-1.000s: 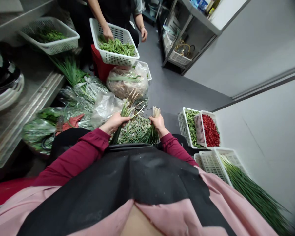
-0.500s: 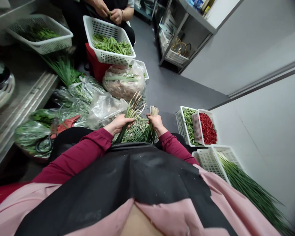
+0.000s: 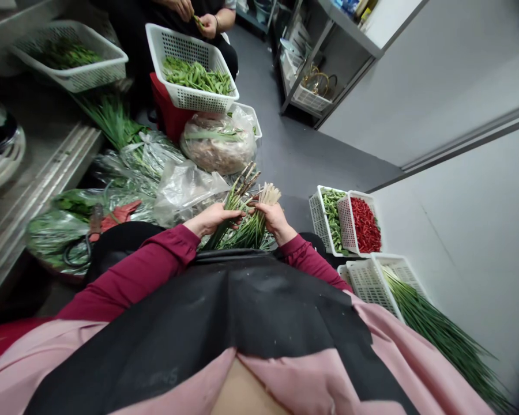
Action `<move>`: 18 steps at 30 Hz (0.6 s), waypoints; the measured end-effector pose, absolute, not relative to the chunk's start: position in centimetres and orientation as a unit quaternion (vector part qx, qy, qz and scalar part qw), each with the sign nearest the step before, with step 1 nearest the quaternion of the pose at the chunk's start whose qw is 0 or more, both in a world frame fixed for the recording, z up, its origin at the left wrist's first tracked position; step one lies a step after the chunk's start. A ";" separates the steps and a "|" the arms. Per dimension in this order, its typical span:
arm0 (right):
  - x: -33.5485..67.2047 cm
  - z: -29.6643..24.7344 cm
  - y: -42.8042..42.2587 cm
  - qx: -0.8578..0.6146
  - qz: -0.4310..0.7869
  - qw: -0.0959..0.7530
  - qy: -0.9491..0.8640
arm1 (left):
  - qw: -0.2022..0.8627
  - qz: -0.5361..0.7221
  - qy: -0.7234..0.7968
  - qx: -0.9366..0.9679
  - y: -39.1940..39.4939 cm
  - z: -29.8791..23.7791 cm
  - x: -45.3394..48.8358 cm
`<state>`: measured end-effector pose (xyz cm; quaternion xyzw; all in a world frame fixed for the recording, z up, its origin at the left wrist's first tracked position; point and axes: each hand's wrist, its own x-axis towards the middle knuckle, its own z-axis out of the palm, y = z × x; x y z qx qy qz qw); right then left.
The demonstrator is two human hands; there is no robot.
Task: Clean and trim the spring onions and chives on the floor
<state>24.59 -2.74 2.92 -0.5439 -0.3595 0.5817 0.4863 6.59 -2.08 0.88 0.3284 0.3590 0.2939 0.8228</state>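
Both of my hands are close together over my lap, each closed round long green stalks. My left hand (image 3: 215,219) grips a bunch of scallions with brownish, untrimmed root ends (image 3: 243,183) pointing up and away from me. In my right hand (image 3: 273,218) is a second bunch of scallions with pale, cleaner white ends (image 3: 270,194). My fingertips nearly meet between the bunches; whether they pinch a single stalk there I cannot make out. The green leaves (image 3: 242,237) hang down toward my black apron (image 3: 237,305), and loose trimmings partly show beneath them.
Bagged greens (image 3: 147,158) and a clear plastic bag (image 3: 185,190) lie left and ahead. At right stand baskets of green peppers (image 3: 332,216), red chillies (image 3: 364,226) and scallions (image 3: 428,317). A co-worker's hands (image 3: 207,26) handle a green pod behind a basket of pods (image 3: 194,78).
My right hand has moved left and its bunch now leans against the left one. My left hand has shifted slightly right. The co-worker's hands have moved a little apart.
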 end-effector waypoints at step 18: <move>24.1 2.8 -3.1 -0.582 0.547 0.490 -0.349 | 0.732 0.350 0.439 0.388 -1.9 0.6 6.2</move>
